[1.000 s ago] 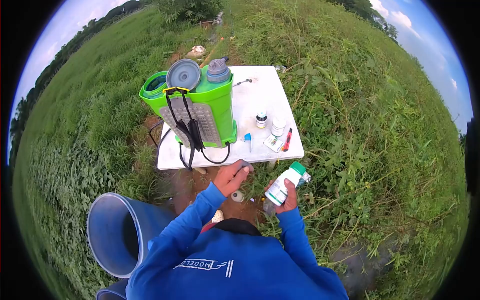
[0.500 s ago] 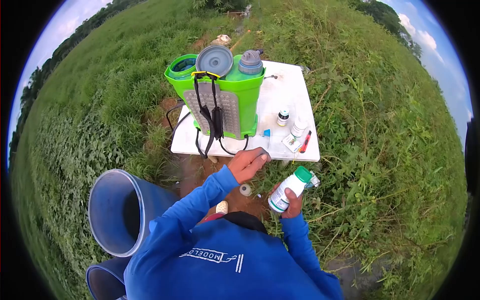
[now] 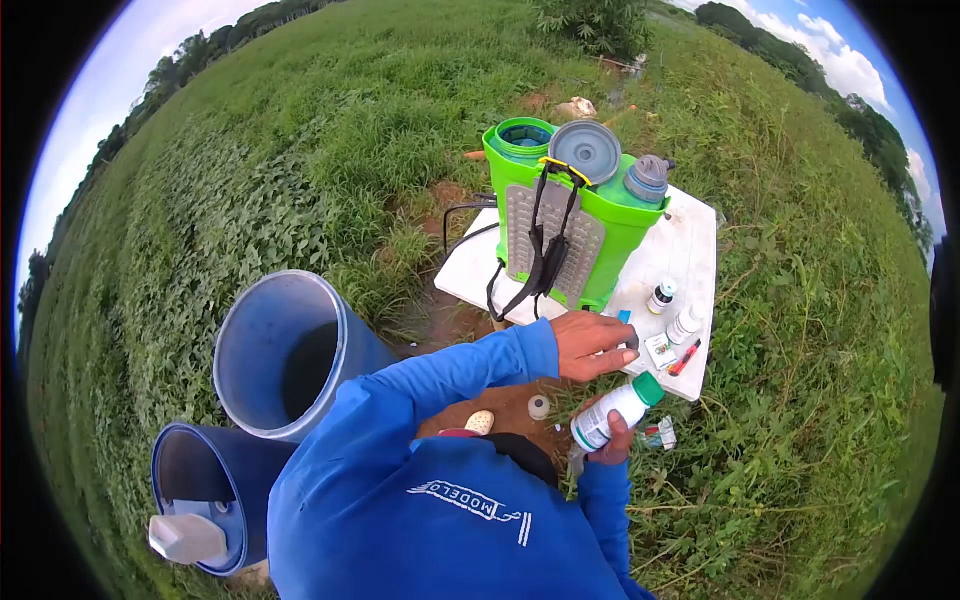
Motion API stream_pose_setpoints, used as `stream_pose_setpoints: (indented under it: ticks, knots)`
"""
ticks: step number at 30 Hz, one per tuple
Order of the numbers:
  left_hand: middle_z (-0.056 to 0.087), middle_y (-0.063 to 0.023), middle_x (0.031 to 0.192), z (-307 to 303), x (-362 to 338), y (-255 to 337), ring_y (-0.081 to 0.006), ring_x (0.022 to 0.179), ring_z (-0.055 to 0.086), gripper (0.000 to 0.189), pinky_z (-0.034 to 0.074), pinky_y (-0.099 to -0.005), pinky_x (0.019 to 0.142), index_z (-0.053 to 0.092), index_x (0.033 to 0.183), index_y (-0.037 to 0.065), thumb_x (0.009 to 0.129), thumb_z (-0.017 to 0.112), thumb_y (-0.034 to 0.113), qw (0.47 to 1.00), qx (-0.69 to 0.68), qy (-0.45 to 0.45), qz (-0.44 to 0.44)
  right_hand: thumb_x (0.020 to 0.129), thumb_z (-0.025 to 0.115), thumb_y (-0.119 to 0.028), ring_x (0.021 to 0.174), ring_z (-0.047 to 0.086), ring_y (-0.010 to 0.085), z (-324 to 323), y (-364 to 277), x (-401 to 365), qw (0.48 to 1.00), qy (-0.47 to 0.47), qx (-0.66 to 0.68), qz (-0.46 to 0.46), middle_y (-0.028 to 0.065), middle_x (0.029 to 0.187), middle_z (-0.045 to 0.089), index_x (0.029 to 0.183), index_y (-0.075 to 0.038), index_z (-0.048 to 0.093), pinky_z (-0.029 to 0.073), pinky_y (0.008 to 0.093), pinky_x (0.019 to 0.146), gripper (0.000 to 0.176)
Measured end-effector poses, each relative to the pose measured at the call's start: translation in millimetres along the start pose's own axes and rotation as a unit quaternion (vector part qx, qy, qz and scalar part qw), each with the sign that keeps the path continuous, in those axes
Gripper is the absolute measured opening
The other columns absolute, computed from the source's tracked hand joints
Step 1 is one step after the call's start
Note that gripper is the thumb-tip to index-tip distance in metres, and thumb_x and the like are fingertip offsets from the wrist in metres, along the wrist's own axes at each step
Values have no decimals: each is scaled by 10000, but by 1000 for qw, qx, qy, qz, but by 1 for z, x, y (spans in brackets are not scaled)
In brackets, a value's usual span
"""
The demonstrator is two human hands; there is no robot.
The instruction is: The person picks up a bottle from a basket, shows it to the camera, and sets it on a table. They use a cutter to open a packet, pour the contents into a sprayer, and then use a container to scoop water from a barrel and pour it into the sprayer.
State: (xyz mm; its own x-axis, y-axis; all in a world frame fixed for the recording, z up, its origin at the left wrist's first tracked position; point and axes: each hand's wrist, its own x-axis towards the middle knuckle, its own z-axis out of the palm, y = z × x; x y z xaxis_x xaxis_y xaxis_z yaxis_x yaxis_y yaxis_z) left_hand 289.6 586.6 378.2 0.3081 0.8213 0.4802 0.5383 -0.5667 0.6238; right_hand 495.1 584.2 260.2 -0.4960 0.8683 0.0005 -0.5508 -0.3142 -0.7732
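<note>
My left hand point(image 3: 594, 346) is closed over the table's front edge, thumb against fingers. A small dark grey thing shows at its fingertips; I cannot make out what it is. My right hand point(image 3: 612, 440) is wrapped round a white plastic bottle point(image 3: 610, 418) with a green cap, tilted up to the right, just below the left hand. On the table point(image 3: 690, 225) near the hands are a small dark bottle with a white label point(image 3: 662, 296), a white bottle point(image 3: 684, 326), a small printed packet point(image 3: 660, 351) and a red and black cutter-like tool point(image 3: 685, 358).
A green backpack sprayer point(image 3: 618, 240) stands on the table, its round grey lid point(image 3: 585, 153) leaning between its openings. Two blue barrels point(image 3: 345, 345) point(image 3: 225, 480) stand at left, a white jug point(image 3: 187, 538) on the lower one. A printed packet point(image 3: 660, 433) lies in the weeds.
The view has swung left, so the table and sprayer now sit further right and the white jug shows. Both hands have kept their hold, with the capped bottle still in the right.
</note>
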Motion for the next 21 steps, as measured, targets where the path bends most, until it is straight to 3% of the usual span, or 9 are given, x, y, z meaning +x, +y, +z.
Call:
stream_pose_setpoints:
  ticks: [1,4,6,8,11,12,14,19,21]
  knots:
    - [597,-215,852,-2,-3,3,-436,792,595,388,467,-509,688,556,989,22,982,492,404,1000,14,-4,-16,771,734,-358,805,644,236,5,2,-4,986,-65,-153,-15,149,921,647,1168,-31,508,549,380,689,562]
    - [599,-206,810,-1,-22,-2,-433,766,602,440,474,-504,656,566,954,23,954,520,461,995,84,44,26,747,752,-306,832,653,230,16,13,3,961,-177,-199,77,145,938,652,1205,-11,495,534,353,744,603]
    - [594,-187,749,-4,-35,-2,-414,720,613,469,479,-496,610,581,901,22,911,561,490,987,138,-29,80,746,750,-304,837,654,232,25,20,10,939,-236,-232,98,141,949,654,1189,-9,513,533,357,765,583]
    - [591,-176,722,-8,-50,-7,-401,699,616,455,481,-489,593,581,872,25,900,571,479,980,172,-25,96,735,755,-294,866,658,238,36,27,16,941,-243,-178,152,137,977,661,1150,8,560,531,367,794,549]
    - [585,-150,673,-19,-72,-8,-374,673,627,406,488,-471,574,560,799,37,879,580,435,967,221,-26,124,716,769,-273,911,663,249,26,36,38,889,-346,-257,156,143,1010,665,1145,28,589,530,371,824,555]
    - [586,-136,695,-25,-78,-3,-353,688,629,392,491,-452,572,553,802,47,875,584,430,964,225,-38,139,700,780,-252,945,665,255,-12,60,61,846,-413,-324,95,145,1023,666,1186,39,585,529,369,843,599]
    - [594,-113,684,-34,-87,0,-332,663,634,366,488,-432,541,542,793,65,872,571,420,958,225,-16,174,696,781,-245,948,667,258,13,48,67,837,-447,-297,102,148,1033,664,1195,41,584,529,370,848,608]
    - [564,-131,551,-44,-101,2,-383,553,597,352,466,-479,496,522,715,67,832,542,399,956,268,36,109,700,739,-203,892,665,269,48,40,77,826,-474,-255,169,164,1006,650,1184,35,548,539,387,807,572]
    - [581,-149,557,-45,-104,2,-389,553,605,335,470,-482,490,555,688,71,779,542,394,951,301,62,42,689,765,-206,919,653,202,60,43,76,824,-469,-274,162,122,999,672,1154,36,613,505,351,836,546]
